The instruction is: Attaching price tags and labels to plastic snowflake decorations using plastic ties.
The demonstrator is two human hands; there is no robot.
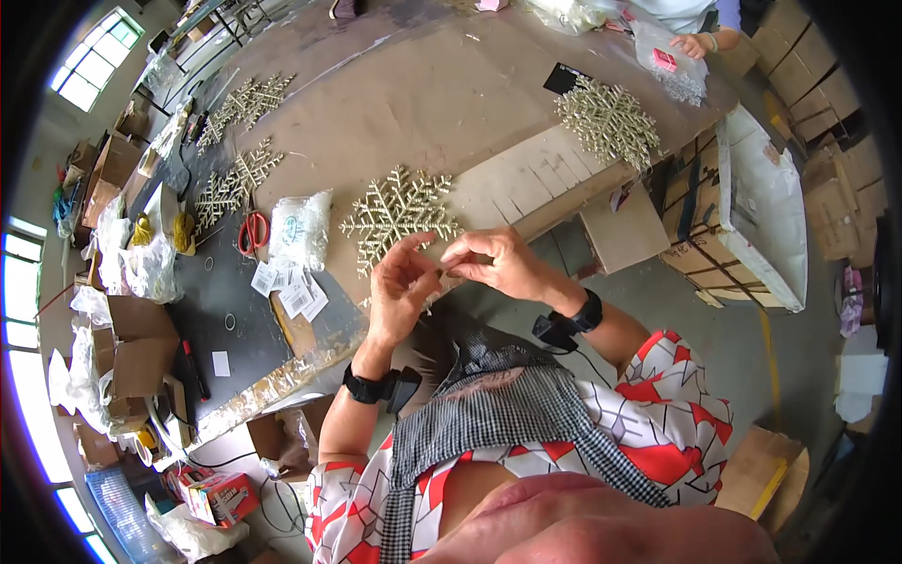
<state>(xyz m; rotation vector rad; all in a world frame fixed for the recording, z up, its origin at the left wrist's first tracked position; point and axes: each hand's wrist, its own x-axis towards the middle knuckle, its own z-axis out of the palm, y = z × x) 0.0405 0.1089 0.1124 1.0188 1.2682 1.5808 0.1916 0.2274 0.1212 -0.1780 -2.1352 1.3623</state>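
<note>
My left hand [404,287] and my right hand [500,263] meet fingertip to fingertip over the table's near edge. Both are pinched, and whatever is between the fingers is too small to make out. Just beyond them a glittery gold snowflake ornament [399,211] lies on the brown table, partly behind my left fingers. To its left sits a clear plastic bag of small white pieces [301,230], with several white tags [299,296] spread below it. Red-handled scissors [254,233] rest beside the bag.
More gold snowflakes [246,101] lie at the far left, and a stack of snowflakes [611,120] at the right. A co-worker's hand [693,45] is by a plastic bag [662,61] at the far right. A large strapped carton [723,216] stands right of the table.
</note>
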